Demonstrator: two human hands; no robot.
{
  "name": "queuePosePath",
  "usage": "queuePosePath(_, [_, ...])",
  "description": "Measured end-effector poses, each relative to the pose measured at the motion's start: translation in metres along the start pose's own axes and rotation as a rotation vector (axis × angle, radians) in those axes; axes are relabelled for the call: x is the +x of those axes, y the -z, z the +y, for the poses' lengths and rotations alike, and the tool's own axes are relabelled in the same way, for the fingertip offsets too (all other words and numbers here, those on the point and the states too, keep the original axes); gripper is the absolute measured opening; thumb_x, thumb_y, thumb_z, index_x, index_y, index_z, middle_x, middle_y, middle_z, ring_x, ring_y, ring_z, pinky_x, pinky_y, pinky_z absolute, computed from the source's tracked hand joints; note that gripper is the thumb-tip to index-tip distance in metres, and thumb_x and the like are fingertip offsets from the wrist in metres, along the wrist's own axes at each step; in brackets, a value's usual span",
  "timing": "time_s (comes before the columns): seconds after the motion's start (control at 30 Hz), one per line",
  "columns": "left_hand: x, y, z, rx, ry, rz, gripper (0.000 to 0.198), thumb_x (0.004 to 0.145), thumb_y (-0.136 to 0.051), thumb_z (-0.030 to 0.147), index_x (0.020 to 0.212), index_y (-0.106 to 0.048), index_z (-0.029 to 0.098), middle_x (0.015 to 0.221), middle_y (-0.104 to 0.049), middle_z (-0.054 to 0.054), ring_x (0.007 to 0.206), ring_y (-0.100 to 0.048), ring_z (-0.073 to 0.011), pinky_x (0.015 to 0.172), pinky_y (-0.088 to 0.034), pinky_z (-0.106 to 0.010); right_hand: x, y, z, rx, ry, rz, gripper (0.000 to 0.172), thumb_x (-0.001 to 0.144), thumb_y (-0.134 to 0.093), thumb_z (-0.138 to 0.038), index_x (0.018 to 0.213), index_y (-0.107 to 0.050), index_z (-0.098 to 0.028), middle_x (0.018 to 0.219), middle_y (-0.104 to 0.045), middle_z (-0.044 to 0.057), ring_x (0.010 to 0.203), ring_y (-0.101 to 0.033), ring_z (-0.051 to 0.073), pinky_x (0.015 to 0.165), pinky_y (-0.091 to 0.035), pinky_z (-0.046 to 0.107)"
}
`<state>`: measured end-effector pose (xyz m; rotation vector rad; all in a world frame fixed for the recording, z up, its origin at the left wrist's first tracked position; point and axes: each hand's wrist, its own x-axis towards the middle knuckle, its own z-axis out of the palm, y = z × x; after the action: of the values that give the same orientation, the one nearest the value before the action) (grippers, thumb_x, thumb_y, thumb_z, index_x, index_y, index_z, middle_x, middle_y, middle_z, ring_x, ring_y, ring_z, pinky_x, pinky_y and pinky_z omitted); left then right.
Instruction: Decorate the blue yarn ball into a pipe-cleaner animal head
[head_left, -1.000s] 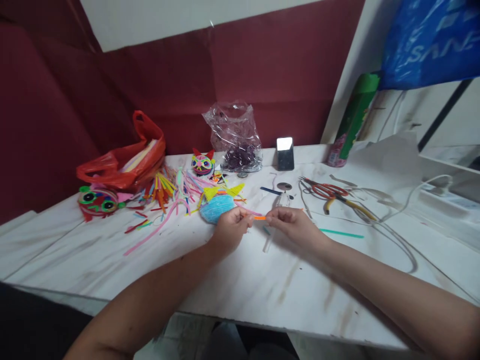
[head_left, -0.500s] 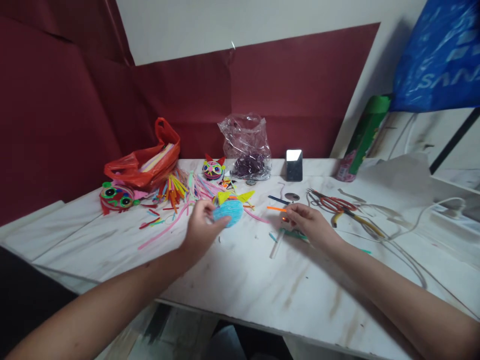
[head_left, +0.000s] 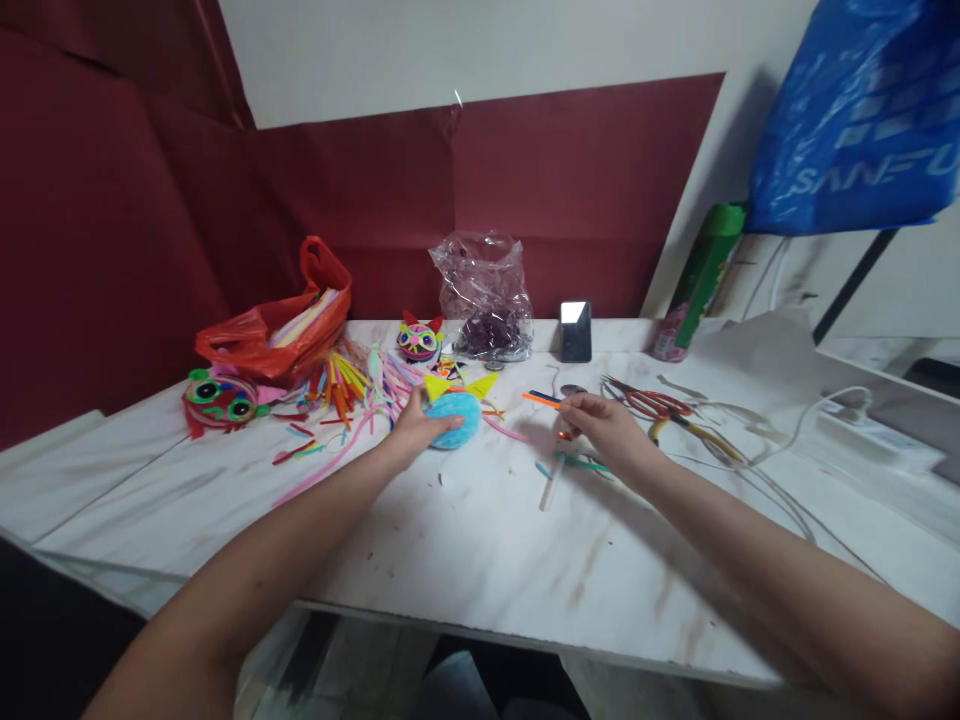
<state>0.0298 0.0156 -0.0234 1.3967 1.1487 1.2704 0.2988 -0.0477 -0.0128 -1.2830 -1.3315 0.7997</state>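
Gripping the blue disc in your left hand, thumb across its front, other fingers partly hidden. Orange strip right of the disc, apart from it; long axis roughly sideways, free end toward the disc. Your right hand, nearer the strip, pinches its other end, fingers closed.

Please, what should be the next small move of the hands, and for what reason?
Probably the right hand should bring the orange strip closer to the blue round piece: the strip's free end points leftward but is apart from the piece, which the left hand holds.
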Motion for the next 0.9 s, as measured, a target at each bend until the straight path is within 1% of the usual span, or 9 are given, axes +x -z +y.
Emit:
queuePosePath(0.1, [0.001,0.012,0.012,-0.331,0.074,0.1,0.068,0.058,-0.08,0.031,0.117,-0.048,0.027,0.121,-0.06,-0.007,0.096,-0.064,-0.0231,0.083,-0.054,-0.046,0.01,0.004,0.0,-0.093,0.023,0.045,0.024,0.073,-0.054,-0.045,0.073,-0.055,-0.02,0.055,-0.052,-0.003,0.051,-0.05,0.012,0.053,-0.043,0.026])
queuePosePath(0.2, [0.002,0.016,0.027,-0.521,0.067,0.12,0.058,0.064,-0.077,0.032,0.115,-0.049,0.029,0.121,-0.061,-0.005,0.097,-0.065,-0.0222,0.08,-0.056,-0.047,0.017,-0.011,0.005,-0.256,0.015,0.003,0.016,0.072,-0.055,-0.034,0.068,-0.059,-0.019,0.056,-0.057,0.0,0.052,-0.052,0.013,0.052,-0.042,0.025])
queuePosePath(0.33, [-0.005,0.004,0.026,-0.481,-0.044,0.091,0.055,0.066,-0.075,0.025,0.115,-0.05,0.027,0.117,-0.064,-0.005,0.098,-0.065,-0.0181,0.086,-0.055,-0.036,0.017,-0.05,0.011,-0.518,0.017,-0.08,0.011,0.069,-0.059,-0.019,0.059,-0.063,-0.017,0.059,-0.065,0.004,0.059,-0.058,0.016,0.055,-0.041,0.025])
queuePosePath(0.43, [-0.015,-0.003,0.014,-0.378,-0.096,0.09,0.05,0.07,-0.072,0.028,0.115,-0.052,0.026,0.117,-0.064,-0.005,0.098,-0.065,-0.0171,0.089,-0.054,-0.032,0.017,-0.059,0.01,-0.679,0.068,-0.112,0.012,0.073,-0.058,-0.017,0.074,-0.07,-0.017,0.077,-0.072,0.006,0.072,-0.063,0.019,0.063,-0.042,0.025])
queuePosePath(0.57, [-0.022,0.0,0.012,-0.254,-0.201,0.092,0.056,0.065,-0.075,0.026,0.115,-0.052,0.025,0.109,-0.067,-0.004,0.1,-0.064,-0.0175,0.093,-0.051,-0.032,0.016,-0.019,0.001,-0.863,0.091,-0.068,0.026,0.084,-0.047,-0.022,0.098,-0.069,-0.018,0.096,-0.072,0.007,0.084,-0.063,0.019,0.071,-0.042,0.025])
queuePosePath(0.63, [-0.022,0.002,0.017,-0.224,-0.248,0.1,0.058,0.063,-0.076,0.025,0.115,-0.052,0.025,0.107,-0.067,-0.002,0.101,-0.064,-0.0175,0.094,-0.051,-0.032,0.014,0.011,-0.002,-0.971,0.064,-0.029,0.03,0.087,-0.042,-0.025,0.099,-0.068,-0.015,0.099,-0.071,0.011,0.087,-0.062,0.022,0.073,-0.042,0.028])
queuePosePath(0.7, [-0.023,0.0,0.02,-0.205,-0.235,0.107,0.059,0.061,-0.077,0.024,0.115,-0.053,0.024,0.107,-0.067,-0.003,0.099,-0.065,-0.0186,0.09,-0.053,-0.032,0.011,0.034,-0.002,-1.068,0.041,-0.063,0.027,0.082,-0.051,-0.03,0.095,-0.068,-0.015,0.099,-0.07,0.013,0.091,-0.061,0.024,0.074,-0.041,0.029])
queuePosePath(0.8, [-0.028,-0.006,0.017,-0.221,-0.155,0.047,0.062,0.059,-0.077,0.025,0.116,-0.053,0.022,0.107,-0.067,-0.005,0.092,-0.067,-0.021,0.082,-0.057,-0.034,0.005,0.043,0.006,-1.176,0.04,-0.184,0.018,0.069,-0.064,-0.029,0.081,-0.069,-0.017,0.089,-0.071,0.011,0.095,-0.058,0.027,0.072,-0.041,0.028])
queuePosePath(0.9, [-0.037,-0.012,0.009,-0.238,-0.084,-0.073,0.07,0.058,-0.078,0.029,0.121,-0.049,0.02,0.109,-0.067,-0.009,0.092,-0.067,-0.0238,0.079,-0.057,-0.037,0.0,0.033,0.019,-1.246,0.067,-0.231,0.008,0.068,-0.06,-0.022,0.071,-0.064,-0.017,0.08,-0.069,0.012,0.09,-0.058,0.028,0.068,-0.04,0.029])
